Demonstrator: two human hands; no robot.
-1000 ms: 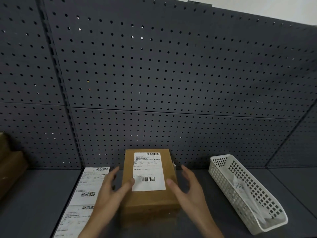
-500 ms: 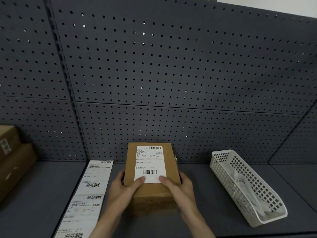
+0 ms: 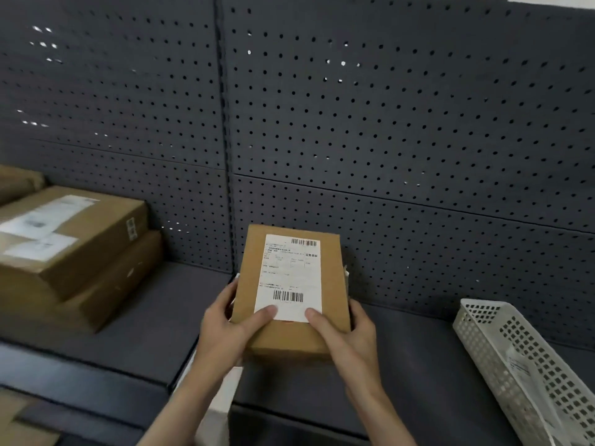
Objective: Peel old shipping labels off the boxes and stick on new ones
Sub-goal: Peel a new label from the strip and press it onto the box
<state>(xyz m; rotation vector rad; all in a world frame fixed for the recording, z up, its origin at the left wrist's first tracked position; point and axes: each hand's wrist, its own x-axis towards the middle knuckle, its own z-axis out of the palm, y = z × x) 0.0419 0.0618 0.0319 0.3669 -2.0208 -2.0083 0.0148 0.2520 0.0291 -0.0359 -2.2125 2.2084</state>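
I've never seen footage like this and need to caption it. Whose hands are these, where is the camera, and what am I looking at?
There is no machine: a person wears a camera on the head, looking down at their own bare hands. The left hand and right hand grip a small cardboard box, thumbs pressed on the lower edge of its white shipping label. On the dark shelf sit stacked boxes at left and a white basket at right, holding what looks like crumpled paper. A grey pegboard stands behind.
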